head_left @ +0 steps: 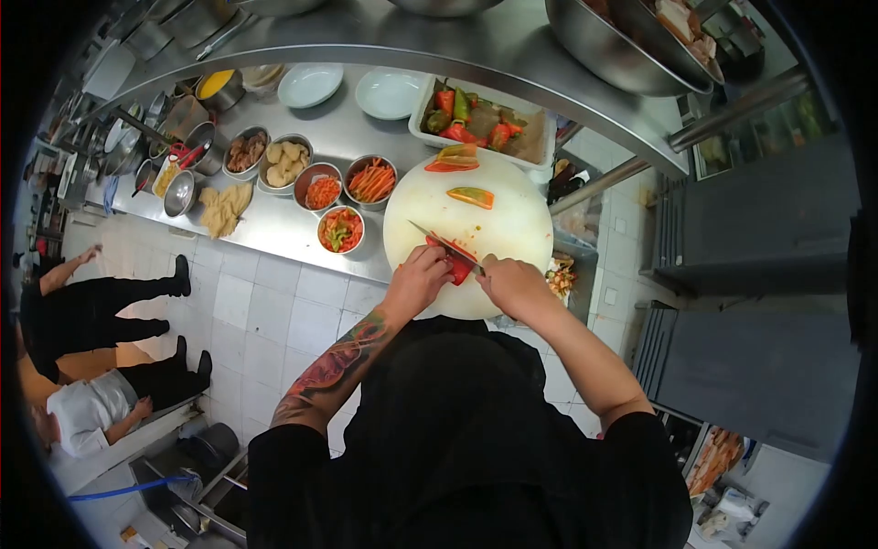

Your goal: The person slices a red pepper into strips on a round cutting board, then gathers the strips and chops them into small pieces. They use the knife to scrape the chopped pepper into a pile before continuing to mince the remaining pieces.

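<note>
On a round white cutting board [412, 197], my left hand [422, 277] has its fingers curled onto a red pepper piece [463, 269]. My right hand [515, 286] grips a knife [443, 241] by its handle. The blade lies across the pepper, close to my left fingertips, its tip pointing to the upper left. Small red bits are scattered beside the blade. Farther up the board are an orange pepper piece [471, 198] and a larger orange-red one [452, 158]. My left fingers partly cover the red piece.
Left of the board stand a bowl of chopped peppers [341, 230], a bowl of carrot strips [371, 181] and several other bowls. A tray [546, 146] of whole peppers is behind the board. A steel shelf [402, 53] overhangs the counter. Two people stand at the left.
</note>
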### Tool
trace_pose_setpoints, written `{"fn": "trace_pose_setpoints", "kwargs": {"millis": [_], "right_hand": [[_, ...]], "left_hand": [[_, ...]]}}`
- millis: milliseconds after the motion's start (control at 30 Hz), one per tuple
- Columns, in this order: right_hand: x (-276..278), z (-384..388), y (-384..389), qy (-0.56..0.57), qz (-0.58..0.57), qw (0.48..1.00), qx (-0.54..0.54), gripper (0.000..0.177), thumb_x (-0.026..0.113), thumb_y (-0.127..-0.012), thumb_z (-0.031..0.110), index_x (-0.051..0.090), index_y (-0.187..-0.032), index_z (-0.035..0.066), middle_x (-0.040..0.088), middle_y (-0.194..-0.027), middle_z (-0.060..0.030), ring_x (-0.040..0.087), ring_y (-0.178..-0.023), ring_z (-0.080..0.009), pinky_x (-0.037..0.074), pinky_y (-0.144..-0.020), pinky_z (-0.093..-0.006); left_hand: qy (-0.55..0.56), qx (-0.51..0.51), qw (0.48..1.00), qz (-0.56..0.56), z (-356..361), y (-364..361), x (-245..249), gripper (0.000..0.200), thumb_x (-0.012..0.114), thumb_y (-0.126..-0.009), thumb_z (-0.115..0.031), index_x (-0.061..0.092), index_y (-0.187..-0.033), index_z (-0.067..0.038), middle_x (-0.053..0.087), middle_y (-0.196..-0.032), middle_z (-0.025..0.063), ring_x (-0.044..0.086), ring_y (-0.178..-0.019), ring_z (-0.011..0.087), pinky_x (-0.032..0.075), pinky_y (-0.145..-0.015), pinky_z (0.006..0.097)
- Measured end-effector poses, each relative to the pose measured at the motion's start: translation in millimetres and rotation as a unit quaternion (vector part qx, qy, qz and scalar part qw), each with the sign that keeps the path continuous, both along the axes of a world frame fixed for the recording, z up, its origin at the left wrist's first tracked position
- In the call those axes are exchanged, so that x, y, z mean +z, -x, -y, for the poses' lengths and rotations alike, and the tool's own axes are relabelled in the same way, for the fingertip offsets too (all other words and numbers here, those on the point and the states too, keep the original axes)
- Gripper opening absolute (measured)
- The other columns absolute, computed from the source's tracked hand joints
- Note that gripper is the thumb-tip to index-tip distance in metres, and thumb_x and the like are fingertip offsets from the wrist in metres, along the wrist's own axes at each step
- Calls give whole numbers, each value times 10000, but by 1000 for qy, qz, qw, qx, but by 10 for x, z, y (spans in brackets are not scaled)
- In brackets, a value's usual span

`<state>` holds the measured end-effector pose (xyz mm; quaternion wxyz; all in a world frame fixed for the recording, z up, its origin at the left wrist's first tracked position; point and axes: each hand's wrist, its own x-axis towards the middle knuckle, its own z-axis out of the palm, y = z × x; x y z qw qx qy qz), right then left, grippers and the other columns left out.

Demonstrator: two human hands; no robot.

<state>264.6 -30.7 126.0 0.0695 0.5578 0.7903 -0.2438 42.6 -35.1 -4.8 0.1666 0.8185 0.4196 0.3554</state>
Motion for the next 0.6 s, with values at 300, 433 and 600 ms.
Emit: {"fn": "trace_pose_setpoints", "kwargs": {"millis": [300, 433, 600], "right_hand": [[208, 24, -27, 2, 0, 1000, 29, 300, 586, -1076, 277, 653, -1097, -14, 769, -920, -252, 770, -937, -431, 589, -830, -547], [-141, 24, 32, 39, 23, 999, -12, 303, 591, -1068, 278, 642, -1125, -15, 773, -964, -267, 769, -956, -437, 588, -856, -563], [-452, -42, -19, 51, 4, 998, -23, 390, 576, -1080, 372, 666, -1236, 26, 769, -1074, -280, 747, -1028, -465, 573, -905, -588]], "left_hand": [[13, -2, 1000, -8, 15, 18, -51, 164, 837, -863, -147, 752, -980, -71, 672, -1147, 34, 661, -1115, 258, 601, -867, 398], [16, 7, 1000, 10, 40, -20, -46, 180, 858, -821, -76, 772, -978, -58, 695, -1118, 65, 681, -1082, 293, 590, -899, 397], [-9, -24, 999, -31, 1, 17, -421, 99, 686, -909, -137, 732, -994, -112, 663, -1139, 95, 649, -1125, 311, 560, -947, 423]]}}
